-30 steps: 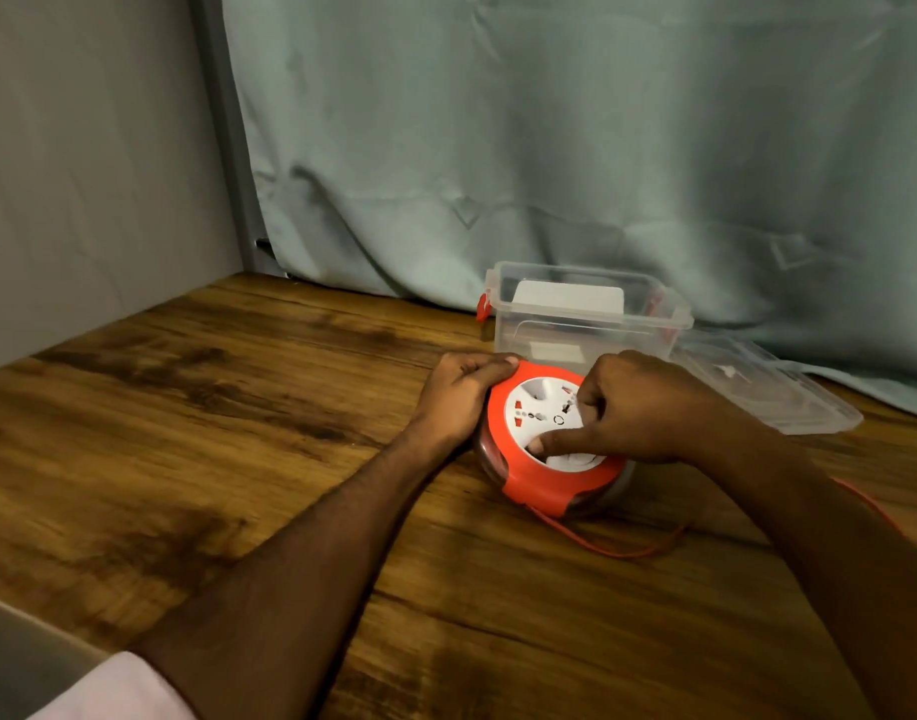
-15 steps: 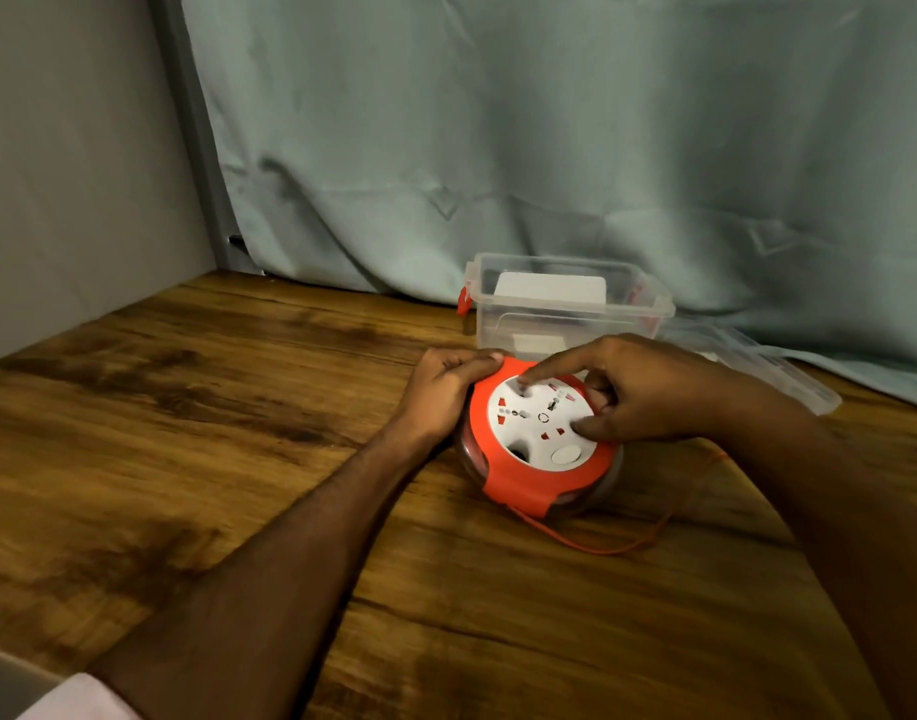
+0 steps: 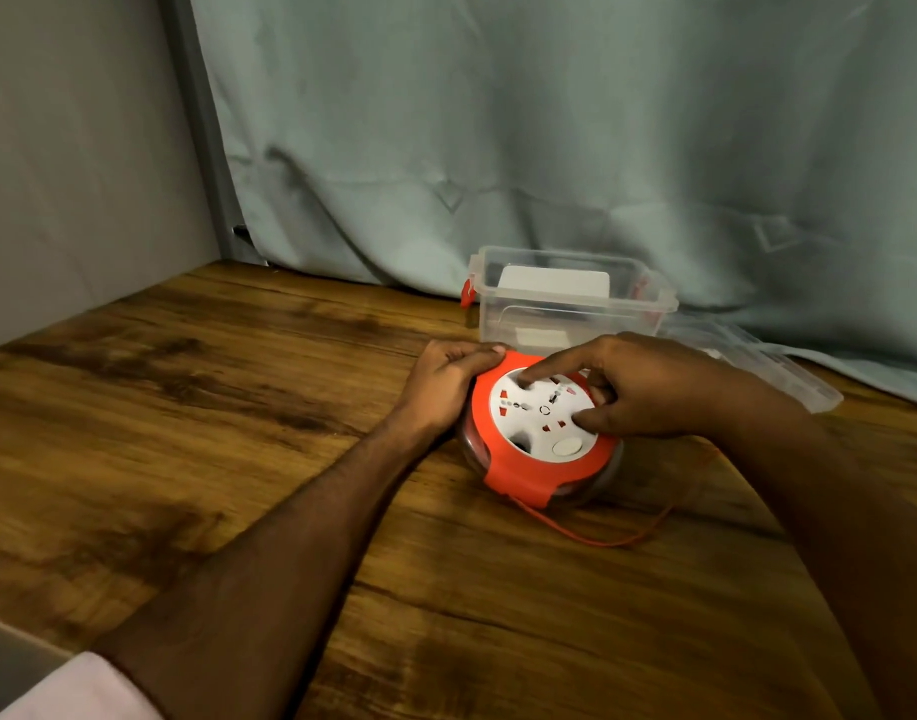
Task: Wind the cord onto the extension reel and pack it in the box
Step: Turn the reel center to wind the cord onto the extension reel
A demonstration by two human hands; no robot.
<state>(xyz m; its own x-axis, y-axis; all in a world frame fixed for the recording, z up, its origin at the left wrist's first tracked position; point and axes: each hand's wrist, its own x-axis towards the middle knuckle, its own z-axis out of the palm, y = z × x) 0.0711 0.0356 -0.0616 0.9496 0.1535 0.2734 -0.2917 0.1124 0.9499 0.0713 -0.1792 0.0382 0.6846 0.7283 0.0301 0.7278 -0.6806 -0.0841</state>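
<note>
The round extension reel (image 3: 534, 459), orange with a white socket face, lies flat on the wooden table (image 3: 238, 459). My left hand (image 3: 446, 381) grips its left rim. My right hand (image 3: 648, 387) lies over the white face, index fingertip pressed into its far-left part, thumb on its right side. A thin orange cord (image 3: 591, 535) runs from the reel's front edge and loops right, under my right forearm. A clear plastic box (image 3: 570, 309) with red clips stands open just behind the reel.
The box's clear lid (image 3: 768, 361) lies flat to its right. A grey-green curtain (image 3: 550, 148) hangs along the table's back edge. A grey wall (image 3: 72, 174) closes the left side. A white item shows inside the box.
My right hand has turned on the white face: the index finger went from the near side round to the far-left part. The left hand kept its grip on the rim.
</note>
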